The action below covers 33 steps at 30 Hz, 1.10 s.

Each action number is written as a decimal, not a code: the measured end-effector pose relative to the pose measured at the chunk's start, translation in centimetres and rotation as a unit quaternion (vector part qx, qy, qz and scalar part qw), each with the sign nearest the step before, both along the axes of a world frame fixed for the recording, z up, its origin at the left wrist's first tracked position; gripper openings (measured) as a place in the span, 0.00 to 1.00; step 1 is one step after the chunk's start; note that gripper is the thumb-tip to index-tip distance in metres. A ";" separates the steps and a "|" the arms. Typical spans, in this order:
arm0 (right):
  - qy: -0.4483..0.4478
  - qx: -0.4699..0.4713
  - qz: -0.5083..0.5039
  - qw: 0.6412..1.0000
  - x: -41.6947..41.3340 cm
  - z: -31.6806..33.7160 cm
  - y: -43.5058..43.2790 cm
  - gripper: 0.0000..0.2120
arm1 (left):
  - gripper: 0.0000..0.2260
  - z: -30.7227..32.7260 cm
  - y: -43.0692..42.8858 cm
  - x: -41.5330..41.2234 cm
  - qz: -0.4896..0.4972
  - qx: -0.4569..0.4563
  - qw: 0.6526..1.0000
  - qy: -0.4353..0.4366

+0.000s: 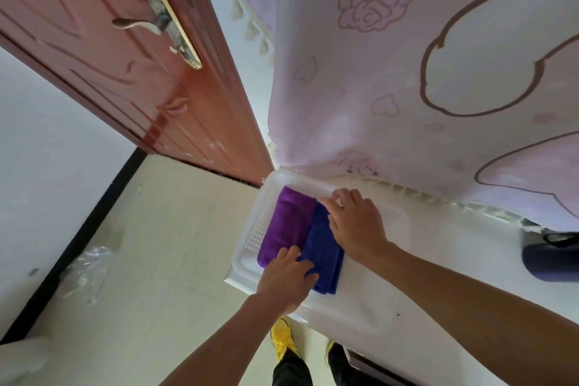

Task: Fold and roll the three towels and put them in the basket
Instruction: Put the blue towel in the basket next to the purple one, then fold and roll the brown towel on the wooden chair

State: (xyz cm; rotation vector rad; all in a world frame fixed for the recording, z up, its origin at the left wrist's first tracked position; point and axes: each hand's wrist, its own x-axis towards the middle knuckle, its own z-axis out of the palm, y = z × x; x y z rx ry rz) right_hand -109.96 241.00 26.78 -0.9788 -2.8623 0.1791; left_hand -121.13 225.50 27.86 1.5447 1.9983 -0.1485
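A white plastic basket (255, 233) sits at the left end of the white table. Inside it a rolled purple towel (286, 226) lies along the left side. A rolled blue towel (322, 255) lies beside it on the right, its near end over the basket's front rim. My left hand (286, 279) holds the blue towel's near end, fingers curled on the cloth. My right hand (355, 222) holds its far end, fingertips curled over the fabric. A third towel is not in view.
A dark blue object (550, 255) lies at the table's right edge. A pink flowered curtain (407, 72) hangs behind the table. A red-brown door (109, 50) stands to the left. Clear plastic wrap (87, 273) lies on the tiled floor.
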 end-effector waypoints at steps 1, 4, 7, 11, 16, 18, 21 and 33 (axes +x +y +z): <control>0.016 0.000 0.034 0.999 -0.7 0.2 -0.4 0.21 | 0.19 0.0 -0.2 -0.1 -0.011 -0.004 1.000 0.000; -0.027 -0.140 0.079 0.987 -2.4 -0.8 -0.3 0.23 | 0.21 0.0 -1.0 -0.3 -0.034 -0.017 0.999 -0.009; -0.040 -0.268 0.015 0.962 -2.2 -2.6 0.6 0.22 | 0.21 -0.4 -1.5 -0.4 -0.053 -0.031 0.998 -0.015; -0.023 -0.260 -0.021 0.965 -2.7 -3.8 0.4 0.23 | 0.22 -1.0 -1.3 -0.5 -0.070 -0.042 0.996 -0.018; -0.154 -0.117 -0.003 0.981 -5.1 -3.2 -0.7 0.34 | 0.23 -1.5 -1.8 -1.0 -0.104 -0.049 0.993 -0.014; -0.205 -0.098 0.001 0.974 -5.9 -2.9 -0.8 0.35 | 0.24 -1.7 -2.2 -1.1 -0.119 -0.043 0.992 -0.014; -0.248 -0.078 0.002 0.966 -6.7 -3.2 -1.0 0.34 | 0.24 -2.1 -2.5 -1.5 -0.129 -0.034 0.991 -0.022; -0.212 -0.195 -0.022 0.957 -1.3 0.9 -1.5 0.35 | 0.19 0.9 -7.7 -2.3 -0.114 0.051 0.991 0.039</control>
